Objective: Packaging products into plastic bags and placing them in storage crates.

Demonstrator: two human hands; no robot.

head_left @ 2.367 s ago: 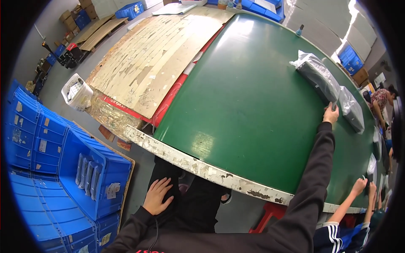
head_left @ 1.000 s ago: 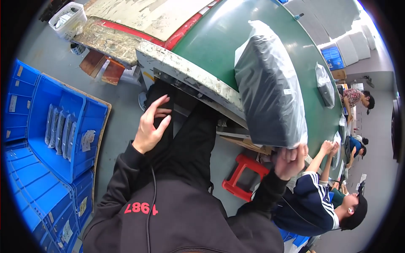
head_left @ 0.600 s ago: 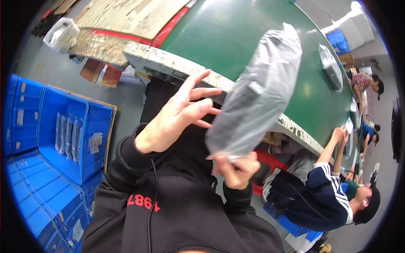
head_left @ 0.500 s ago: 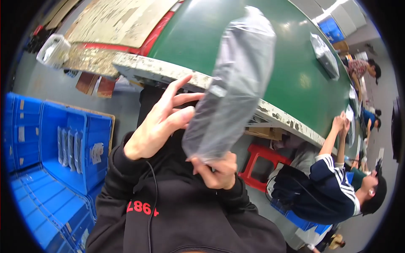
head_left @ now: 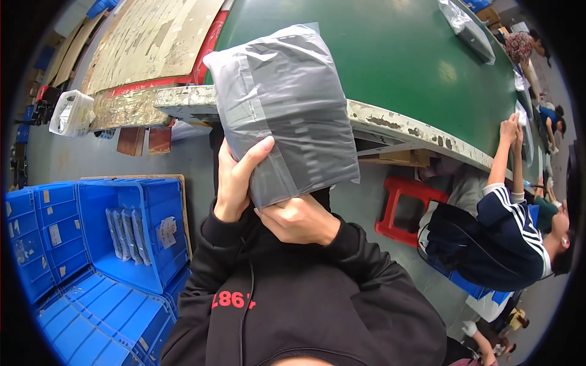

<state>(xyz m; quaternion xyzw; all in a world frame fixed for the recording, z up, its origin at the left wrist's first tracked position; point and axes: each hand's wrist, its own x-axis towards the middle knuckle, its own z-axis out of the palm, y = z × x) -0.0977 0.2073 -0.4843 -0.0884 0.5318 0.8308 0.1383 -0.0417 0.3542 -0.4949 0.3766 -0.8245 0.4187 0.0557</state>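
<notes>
Head view, taken from largest to smallest around the grey bag. Beyond the bag spreads the green bench [head_left: 390, 67], its worn pale edge curving just behind the bag's top; a second grey parcel [head_left: 470, 24] lies far across it. To the left of the bag, on the floor, stand blue crates [head_left: 131, 229], one holding a few flat packets upright along its wall, and farther left a white basket [head_left: 70, 113] sits near the bench corner. To the right of the bag a red stool [head_left: 406, 207] stands under the bench edge, and beyond it a seated co-worker in a dark striped jacket [head_left: 506, 244] reaches both arms up to the bench.

The grey bag [head_left: 287, 107], a full, soft plastic parcel with a taped seam, is lifted clear of the bench and held upright in front of the person's chest. The left hand [head_left: 235, 177] is closed on its left lower side, thumb laid across the front. The right hand [head_left: 299, 219] cups its bottom corner from below, fingers curled in a firm grip.

As a judgement: the parcel is already off the bench and under two-handed control, so picking up is done; it has not yet been set down anywhere, and the crates beside it hold no such parcel.
</notes>
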